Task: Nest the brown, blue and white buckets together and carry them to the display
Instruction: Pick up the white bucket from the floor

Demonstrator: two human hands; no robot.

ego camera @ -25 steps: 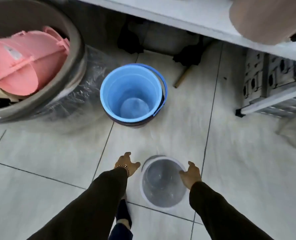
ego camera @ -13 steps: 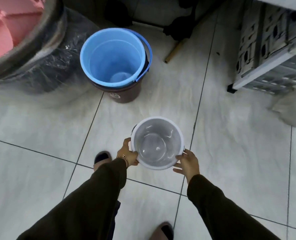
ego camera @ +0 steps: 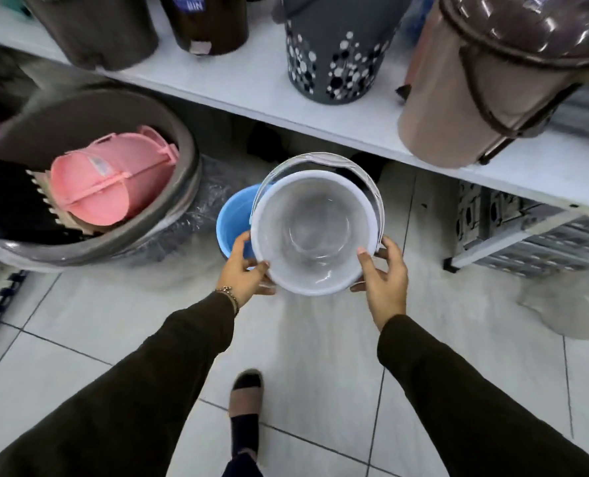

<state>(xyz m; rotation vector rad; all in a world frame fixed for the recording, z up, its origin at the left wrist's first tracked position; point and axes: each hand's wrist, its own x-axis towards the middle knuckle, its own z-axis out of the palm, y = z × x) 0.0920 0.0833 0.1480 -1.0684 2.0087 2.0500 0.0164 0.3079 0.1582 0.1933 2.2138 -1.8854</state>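
I hold the white bucket (ego camera: 315, 232) by its rim, raised off the floor, mouth facing me, its clear handle swung to the far side. My left hand (ego camera: 244, 274) grips the rim's left edge and my right hand (ego camera: 382, 274) grips the right edge. Behind and below it stands the blue bucket (ego camera: 232, 223) on the floor, mostly hidden by the white one. The brown bucket under the blue one is hidden from view.
A large grey tub (ego camera: 90, 187) holding a pink basket (ego camera: 110, 180) sits at the left. A white shelf (ego camera: 251, 87) with several bins runs across the top. Grey crates (ego camera: 527, 235) stand at the right. My foot (ego camera: 246, 394) is on the tiled floor.
I gripped the white bucket with both hands, lifted it off the floor and brought it forward over the blue bucket. My view rose toward the shelf.
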